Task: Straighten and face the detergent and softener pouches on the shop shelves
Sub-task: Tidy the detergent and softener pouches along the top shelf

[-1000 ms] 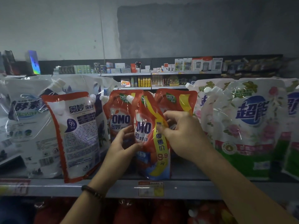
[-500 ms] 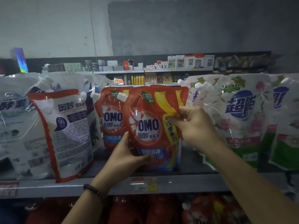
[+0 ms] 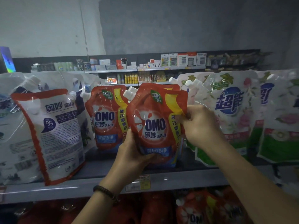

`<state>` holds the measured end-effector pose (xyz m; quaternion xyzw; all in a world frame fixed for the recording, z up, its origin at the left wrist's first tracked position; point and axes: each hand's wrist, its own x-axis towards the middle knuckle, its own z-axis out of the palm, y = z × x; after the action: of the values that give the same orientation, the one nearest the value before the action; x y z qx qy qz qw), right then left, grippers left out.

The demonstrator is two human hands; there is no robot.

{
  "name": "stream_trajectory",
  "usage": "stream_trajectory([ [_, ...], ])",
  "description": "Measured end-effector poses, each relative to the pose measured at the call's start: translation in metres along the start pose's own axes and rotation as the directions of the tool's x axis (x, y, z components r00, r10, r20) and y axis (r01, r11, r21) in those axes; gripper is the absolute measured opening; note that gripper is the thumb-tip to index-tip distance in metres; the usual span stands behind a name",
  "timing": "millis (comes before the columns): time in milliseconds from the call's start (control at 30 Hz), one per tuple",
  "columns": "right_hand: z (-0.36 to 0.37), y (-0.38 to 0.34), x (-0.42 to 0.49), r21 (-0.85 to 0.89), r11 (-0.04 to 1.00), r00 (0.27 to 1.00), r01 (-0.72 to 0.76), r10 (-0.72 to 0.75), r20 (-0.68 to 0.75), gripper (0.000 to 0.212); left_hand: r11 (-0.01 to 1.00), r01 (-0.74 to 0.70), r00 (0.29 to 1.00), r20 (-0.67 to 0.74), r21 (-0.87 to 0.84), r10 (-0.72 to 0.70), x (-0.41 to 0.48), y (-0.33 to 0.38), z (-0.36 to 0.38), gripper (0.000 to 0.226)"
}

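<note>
Shelf (image 3: pixel 64 189): a grey metal board that carries a row of upright pouches.
White-and-green pouches (image 3: pixel 229 110): at the right end, overlapping, labels facing out.
White pouch with red edge (image 3: pixel 53 135): on the left, leaning, its printed back turned outward.
Front OMO pouch (image 3: pixel 153 123): red, upright near the shelf's front edge, label facing out, with another red pouch just behind it; whether its base rests on the shelf cannot be told.
Second OMO pouch (image 3: pixel 105 118): just to its left, set further back, facing out.
Right hand (image 3: pixel 199 125): its grip pinches the front pouch's right edge.
Left hand (image 3: pixel 132 152): its grip clasps the pouch's lower left corner, thumb on the front.
Price tag (image 3: pixel 139 183): on the shelf's front edge below the hands.
Bead bracelet (image 3: pixel 105 193): around the left wrist.
</note>
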<state>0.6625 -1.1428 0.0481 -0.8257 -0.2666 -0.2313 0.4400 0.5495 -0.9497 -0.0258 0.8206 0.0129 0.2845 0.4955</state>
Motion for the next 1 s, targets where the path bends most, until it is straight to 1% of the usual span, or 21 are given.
stream_trajectory([
  [133, -0.008, -0.006, -0.004, -0.087, 0.996, 1.000, 0.010, -0.011, -0.018, 0.024, 1.000, -0.013, 1.000, 0.028, 0.005, 0.013, -0.003, 0.006, 0.000, 0.080],
  [300, -0.017, -0.010, -0.009, -0.144, 0.989, 1.000, 0.011, -0.015, -0.025, 0.023, 1.000, -0.025, 0.999, 0.029, -0.006, 0.025, -0.007, 0.008, 0.006, 0.081],
  [400, -0.023, -0.013, -0.012, -0.185, 0.982, 0.998, 0.036, -0.045, -0.040, 0.022, 0.999, -0.032, 0.999, 0.033, -0.001, 0.032, -0.009, 0.008, 0.006, 0.084],
  [567, -0.029, -0.016, -0.014, -0.169, 0.985, 0.998, 0.040, -0.049, -0.049, 0.013, 1.000, -0.024, 0.998, 0.053, -0.001, 0.024, -0.010, 0.011, 0.008, 0.082],
  [667, -0.030, -0.021, -0.018, -0.192, 0.980, 0.993, 0.059, -0.077, -0.086, 0.011, 1.000, -0.029, 0.998, 0.055, -0.011, 0.030, -0.011, 0.012, 0.008, 0.082],
  [800, -0.038, -0.031, -0.017, -0.166, 0.981, 0.983, 0.099, -0.122, -0.138, 0.013, 1.000, -0.007, 0.998, 0.056, -0.016, 0.008, -0.011, 0.012, 0.006, 0.085],
  [933, -0.050, -0.035, -0.009, -0.125, 0.985, 0.988, 0.117, -0.128, -0.082, 0.013, 1.000, 0.003, 0.996, 0.085, -0.005, -0.003, -0.011, 0.013, 0.002, 0.084],
  [1000, -0.056, -0.038, -0.005, -0.106, 0.985, 0.987, 0.134, -0.141, -0.072, 0.010, 1.000, 0.015, 0.995, 0.101, 0.004, -0.015, -0.011, 0.017, -0.001, 0.076],
])
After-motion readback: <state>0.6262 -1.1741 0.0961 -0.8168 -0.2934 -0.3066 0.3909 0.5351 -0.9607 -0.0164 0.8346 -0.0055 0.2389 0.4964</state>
